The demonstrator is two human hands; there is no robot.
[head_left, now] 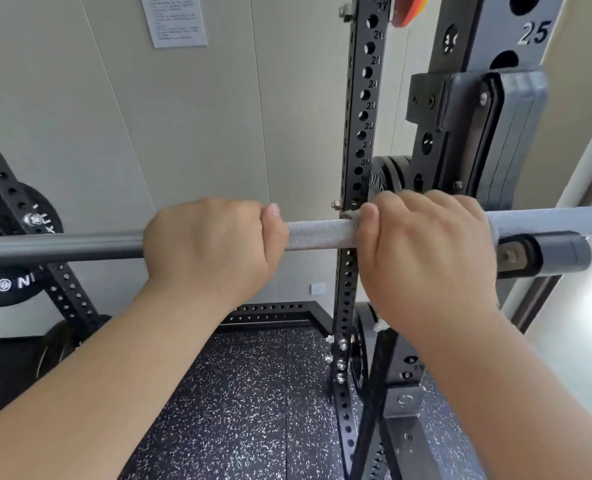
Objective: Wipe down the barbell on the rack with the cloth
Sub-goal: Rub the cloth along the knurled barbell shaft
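Both forearms enter from the bottom of the view, over the speckled floor (253,393). My left hand (215,244) has its grip curled round the bare barbell (315,233), with the thumb tip showing on top. My right hand (426,251) has its grip wrapped round the same bar, pinching the cloth (355,220) between palm and steel. Grey fabric shows at the thumb and again at the outer edge of the hand. The barbell lies level, resting on the hook (544,254) just beside the right hand.

I judge the step in hand to be wiping the rough-textured section.

1. Hold the left hand firm so the bar cannot roll.
2. Squeeze the cloth fully round the bar, then slide and twist together, so the fabric reaches into the texture.
3. Overlap each pass.

Room to move:
- Rightward travel ends almost at once at the hook.
- Leftward, only a short bare stretch separates the hands, so the left hand must shift first.
- The rack upright (357,133) stands close behind the right thumb, so mind the knuckles.
- The weight plates (21,282) sit well apart at far left.
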